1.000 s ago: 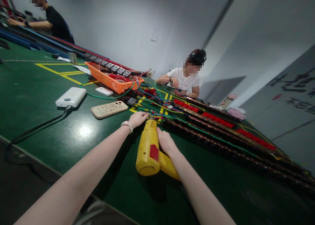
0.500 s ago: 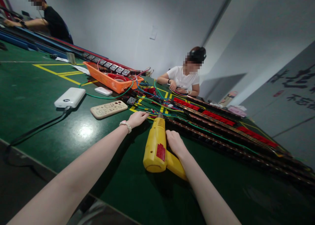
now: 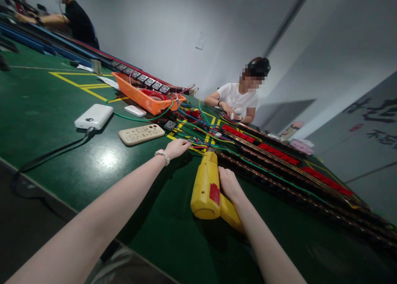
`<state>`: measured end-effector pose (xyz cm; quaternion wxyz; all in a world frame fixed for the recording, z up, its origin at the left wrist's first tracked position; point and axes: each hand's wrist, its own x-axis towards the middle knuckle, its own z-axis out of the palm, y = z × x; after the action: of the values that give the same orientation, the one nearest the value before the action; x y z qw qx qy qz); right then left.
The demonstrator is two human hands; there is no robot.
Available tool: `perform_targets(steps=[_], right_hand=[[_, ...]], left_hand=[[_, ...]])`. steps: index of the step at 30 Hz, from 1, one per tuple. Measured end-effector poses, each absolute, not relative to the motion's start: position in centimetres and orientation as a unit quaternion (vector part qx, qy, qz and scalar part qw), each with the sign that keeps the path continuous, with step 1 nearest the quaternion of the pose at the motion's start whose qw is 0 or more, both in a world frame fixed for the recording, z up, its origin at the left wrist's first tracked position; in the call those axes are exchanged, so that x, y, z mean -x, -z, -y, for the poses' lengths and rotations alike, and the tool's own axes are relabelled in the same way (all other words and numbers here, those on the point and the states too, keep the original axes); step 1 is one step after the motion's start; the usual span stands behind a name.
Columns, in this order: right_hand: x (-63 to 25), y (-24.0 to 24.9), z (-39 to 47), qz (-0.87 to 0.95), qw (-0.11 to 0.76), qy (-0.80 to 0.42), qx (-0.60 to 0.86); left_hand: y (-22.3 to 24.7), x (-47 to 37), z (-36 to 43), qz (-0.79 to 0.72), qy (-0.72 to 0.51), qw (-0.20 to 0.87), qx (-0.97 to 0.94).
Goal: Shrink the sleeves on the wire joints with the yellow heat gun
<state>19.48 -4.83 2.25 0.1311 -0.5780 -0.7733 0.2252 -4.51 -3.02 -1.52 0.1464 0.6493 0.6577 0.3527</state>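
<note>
My left hand (image 3: 177,148), wearing a pale beaded bracelet, is closed in a pinch at the near ends of a bundle of thin coloured wires (image 3: 201,144). The wire ends at the fingertips are small and partly hidden. A yellow heat gun (image 3: 206,188) with a red label points away from me, its nozzle close to the wires and just right of my left fingertips. My right hand (image 3: 230,184) is closed against the gun's right side by the handle, with its fingers mostly hidden. The gun's handle slants down to the right and passes behind my forearm.
On the green table (image 3: 155,238) are a white power bank (image 3: 94,116) with a black cable, a patterned phone case (image 3: 142,134) and an orange basket (image 3: 136,95). Long dark rails (image 3: 279,180) run right. Two people sit across the table, one in white (image 3: 238,98), one in black (image 3: 80,25).
The heat gun and my right hand have shifted slightly right together, drawing a little away from my left fingertips. My left hand keeps its pinch at the wires. The whole view has also swung slightly.
</note>
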Motion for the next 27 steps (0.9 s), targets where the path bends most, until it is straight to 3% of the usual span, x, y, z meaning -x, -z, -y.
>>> perform_targets(steps=[9, 27], right_hand=[[-17.6, -2.0, 4.9, 0.773, 0.131, -0.229, 0.577], [-15.1, -1.7, 5.8, 0.803, 0.120, -0.246, 0.530]], left_hand=[[1.7, 4.5, 2.7, -0.668, -0.352, 0.180, -0.631], [1.6, 4.6, 2.9, -0.655, -0.361, 0.148, -0.648]])
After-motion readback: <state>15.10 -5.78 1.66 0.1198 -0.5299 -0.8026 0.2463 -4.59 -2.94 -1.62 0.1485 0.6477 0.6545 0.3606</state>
